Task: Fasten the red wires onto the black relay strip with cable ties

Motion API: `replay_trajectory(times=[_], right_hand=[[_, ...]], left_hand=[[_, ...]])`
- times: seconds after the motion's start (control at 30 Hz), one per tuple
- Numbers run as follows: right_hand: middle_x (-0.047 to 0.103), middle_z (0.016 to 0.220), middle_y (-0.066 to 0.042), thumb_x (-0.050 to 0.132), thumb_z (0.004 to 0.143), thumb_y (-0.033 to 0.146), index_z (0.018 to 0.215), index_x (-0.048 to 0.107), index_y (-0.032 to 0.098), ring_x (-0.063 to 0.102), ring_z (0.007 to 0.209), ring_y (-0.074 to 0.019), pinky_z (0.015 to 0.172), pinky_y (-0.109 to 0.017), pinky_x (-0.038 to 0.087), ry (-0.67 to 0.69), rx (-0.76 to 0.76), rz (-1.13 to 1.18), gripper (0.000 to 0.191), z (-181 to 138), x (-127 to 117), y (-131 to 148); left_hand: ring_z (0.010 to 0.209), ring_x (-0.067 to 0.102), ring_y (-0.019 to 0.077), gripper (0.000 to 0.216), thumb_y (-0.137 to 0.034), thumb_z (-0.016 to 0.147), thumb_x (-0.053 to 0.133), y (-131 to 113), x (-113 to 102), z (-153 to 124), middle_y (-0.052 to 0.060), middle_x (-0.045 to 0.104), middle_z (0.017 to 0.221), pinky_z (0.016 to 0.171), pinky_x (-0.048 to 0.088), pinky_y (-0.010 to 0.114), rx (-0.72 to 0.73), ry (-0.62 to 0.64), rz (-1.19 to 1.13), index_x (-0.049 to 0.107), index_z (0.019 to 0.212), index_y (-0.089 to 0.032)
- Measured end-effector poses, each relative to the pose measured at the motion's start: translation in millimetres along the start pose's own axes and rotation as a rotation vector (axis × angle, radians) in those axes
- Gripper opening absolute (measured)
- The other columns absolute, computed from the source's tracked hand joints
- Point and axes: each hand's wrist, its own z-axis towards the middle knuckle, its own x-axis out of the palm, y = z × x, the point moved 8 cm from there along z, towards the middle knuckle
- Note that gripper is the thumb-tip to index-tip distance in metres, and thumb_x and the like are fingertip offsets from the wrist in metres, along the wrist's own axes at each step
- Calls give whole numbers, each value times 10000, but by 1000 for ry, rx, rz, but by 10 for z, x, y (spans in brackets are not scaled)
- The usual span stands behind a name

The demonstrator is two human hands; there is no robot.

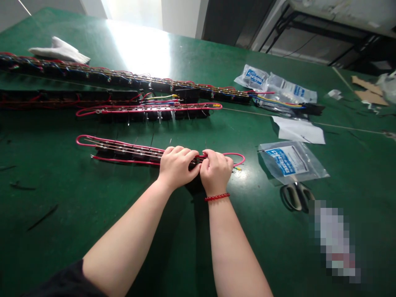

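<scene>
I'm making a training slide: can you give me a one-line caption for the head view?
Left hand and right hand grip a red-wired row of black connector blocks on a green work mat.

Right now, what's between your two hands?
In the head view, a red-wired harness of black blocks runs between the left hand and the right hand.

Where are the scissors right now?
In the head view, the scissors lie right of the right hand, just below a clear plastic bag.
</scene>
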Motion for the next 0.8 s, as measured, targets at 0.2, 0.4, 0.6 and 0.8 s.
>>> replay_trajectory(times=[0.2, 0.4, 0.6, 0.8], right_hand=[[739, 909, -27, 459, 808, 73, 957, 661, 231, 635, 911, -209, 883, -382, 324, -8, 12, 30, 296, 0, -16, -13], [737, 865, -25, 456, 815, 70, 923, 672, 223, 641, 885, -204, 874, -383, 317, -35, 4, 2, 286, -13, -36, -2], [755, 841, -14, 450, 842, 82, 925, 697, 213, 663, 836, -182, 870, -365, 331, -52, 33, -70, 292, -26, -45, -9], [774, 832, -25, 435, 841, 83, 933, 719, 199, 683, 791, -181, 874, -338, 392, -104, 19, -85, 320, -35, -77, 0]], left_hand=[[1000, 656, 268, 248, -417, 885, 585, 16, 41, -7, 51, 753, 1061, 899, 412, 440, 14, 8, -12, 697, 1038, -256], [1003, 652, 267, 251, -373, 909, 561, -24, 45, -11, 63, 747, 1076, 895, 410, 438, 45, 1, 8, 688, 1070, -229], [987, 650, 257, 244, -349, 925, 546, -56, 45, -14, 51, 746, 1074, 889, 410, 433, 65, -17, 36, 681, 1083, -221], [1000, 646, 257, 248, -366, 942, 538, -42, 40, -16, 60, 742, 1076, 889, 408, 431, 56, -44, 37, 683, 1080, -220]])
